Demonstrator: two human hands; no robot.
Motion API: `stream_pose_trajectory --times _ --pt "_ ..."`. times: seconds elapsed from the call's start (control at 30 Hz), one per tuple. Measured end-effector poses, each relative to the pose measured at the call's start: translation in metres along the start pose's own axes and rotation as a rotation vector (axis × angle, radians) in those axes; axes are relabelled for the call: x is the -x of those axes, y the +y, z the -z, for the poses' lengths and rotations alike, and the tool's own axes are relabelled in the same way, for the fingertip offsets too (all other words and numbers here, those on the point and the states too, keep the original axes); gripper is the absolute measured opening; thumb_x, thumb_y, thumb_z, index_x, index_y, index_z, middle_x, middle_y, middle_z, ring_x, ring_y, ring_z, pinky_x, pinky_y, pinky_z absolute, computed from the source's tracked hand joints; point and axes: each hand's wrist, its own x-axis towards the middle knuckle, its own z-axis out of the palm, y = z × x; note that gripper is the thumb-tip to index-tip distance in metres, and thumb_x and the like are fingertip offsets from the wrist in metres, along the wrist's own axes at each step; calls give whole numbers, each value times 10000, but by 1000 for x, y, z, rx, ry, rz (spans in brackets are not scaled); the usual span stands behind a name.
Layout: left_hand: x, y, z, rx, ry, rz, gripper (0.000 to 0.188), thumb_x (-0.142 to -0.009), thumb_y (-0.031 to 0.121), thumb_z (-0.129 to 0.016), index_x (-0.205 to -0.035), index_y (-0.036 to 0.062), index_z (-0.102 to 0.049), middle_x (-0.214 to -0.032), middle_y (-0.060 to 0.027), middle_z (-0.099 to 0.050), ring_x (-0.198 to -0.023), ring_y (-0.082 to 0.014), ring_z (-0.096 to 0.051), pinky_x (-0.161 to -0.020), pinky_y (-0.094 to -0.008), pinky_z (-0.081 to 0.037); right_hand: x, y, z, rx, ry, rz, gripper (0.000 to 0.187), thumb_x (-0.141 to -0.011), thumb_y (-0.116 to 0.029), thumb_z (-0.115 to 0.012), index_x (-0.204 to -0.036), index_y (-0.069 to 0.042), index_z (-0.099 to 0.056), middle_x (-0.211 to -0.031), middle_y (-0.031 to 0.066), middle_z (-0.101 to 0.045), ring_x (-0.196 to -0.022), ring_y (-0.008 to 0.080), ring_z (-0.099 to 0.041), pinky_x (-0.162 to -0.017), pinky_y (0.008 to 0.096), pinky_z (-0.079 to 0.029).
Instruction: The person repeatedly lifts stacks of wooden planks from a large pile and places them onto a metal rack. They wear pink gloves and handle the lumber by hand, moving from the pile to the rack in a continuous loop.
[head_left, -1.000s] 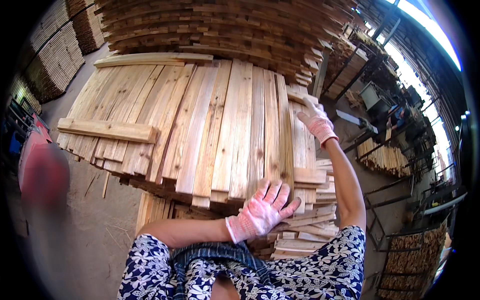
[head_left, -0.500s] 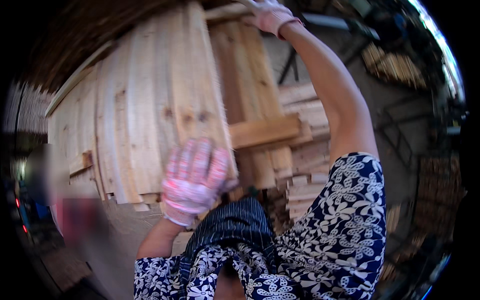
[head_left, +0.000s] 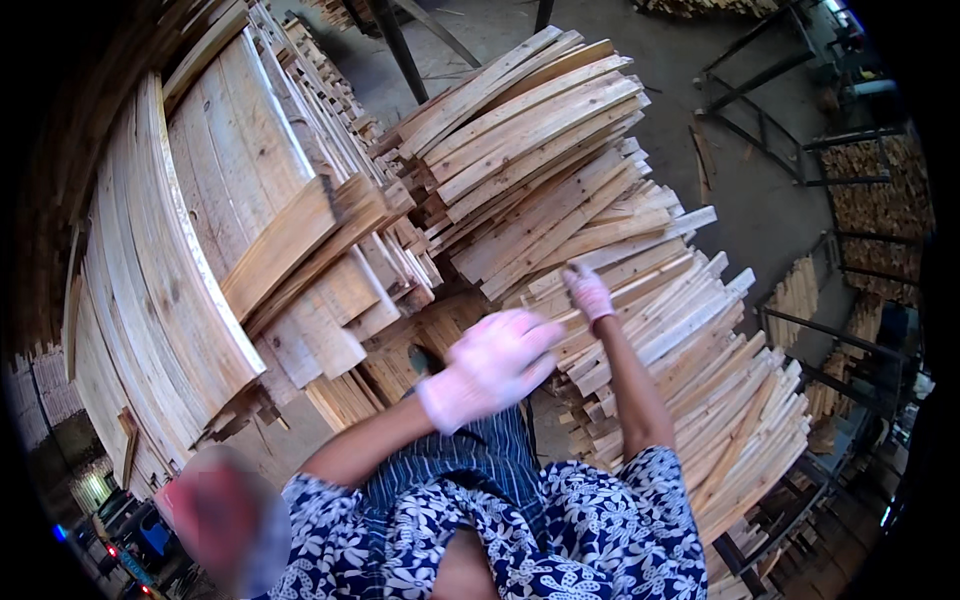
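Observation:
Both my hands wear pale pink-and-white knit gloves. My left hand (head_left: pixel 490 368) hovers in front of my apron, its fingers loosely extended to the right and nothing in them. Farther right, my right hand (head_left: pixel 588 290) reaches over a large pile of loose wooden planks (head_left: pixel 655 330). Its fingers point away from me over the plank ends; I see no plank lifted in it, and whether it touches the wood is unclear. To the left lies a row of boards (head_left: pixel 150 270) side by side, with a short thick board (head_left: pixel 285 240) resting crosswise beside it.
More planks (head_left: pixel 530 120) are heaped at the far centre. Dark metal frames (head_left: pixel 760 130) stand at the right, near further wood stacks (head_left: pixel 880 220). Close on my left is another person (head_left: pixel 230 520), blurred. Dark metal legs (head_left: pixel 400 50) rise at the top.
My view has swung right toward the plank pile. My left hand has come off the board row, and my right hand has left the board's far end for the pile.

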Motion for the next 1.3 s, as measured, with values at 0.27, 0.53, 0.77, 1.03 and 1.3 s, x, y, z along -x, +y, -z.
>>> stream_pose_trajectory --times 0.27,0.53,0.77,1.03,1.3 --pt "-240 -148 -74 -586 259 513 453 -925 453 -600 -1236 124 -597 -1249 -192 -594 -1271 -384 -512 -1073 -570 -385 -96 -124 -100 -1495 -79 -356 753 -1033 -575 -380 -1607 -109 -232 -1619 121 -336 -1442 312 -398 -1205 458 -316" --pt "-278 -292 -24 -652 127 656 815 -963 690 -447 -1576 160 -368 -1564 -182 -443 -1452 -365 -418 -1191 -546 -265 -129 -183 -100 -704 245 -635 1462 -605 -821 -794 -1655 -156 -24 -1635 344 -140 -1456 521 -325 -1168 574 -334" --pt "-274 -260 -27 -393 -30 800 1008 -850 809 -532 -1551 97 -408 -1553 -241 -442 -1434 -399 -436 -1181 -494 -354 -110 -131 -108 -1098 317 -288 1210 -835 -682 -738 -1624 1 -125 -1573 191 -398 -1365 281 -471 -1118 408 -413" --pt "-243 -229 -90 225 -102 995 1067 -858 803 -563 -1573 43 -340 -1531 -253 -470 -1392 -362 -497 -1159 -443 -379 -61 -27 -55 -1436 215 -111 807 -912 -590 -707 -1509 -145 -395 -1342 75 -578 -1214 231 -588 -1013 446 -531" --pt "-217 -197 -89 351 -195 926 1172 -803 822 -606 -1623 70 -234 -1553 -283 -429 -1437 -364 -445 -1182 -446 -344 -18 -33 -28 -1236 268 -6 794 -976 -597 -601 -1577 -140 -358 -1447 117 -529 -1270 266 -571 -1055 474 -504"
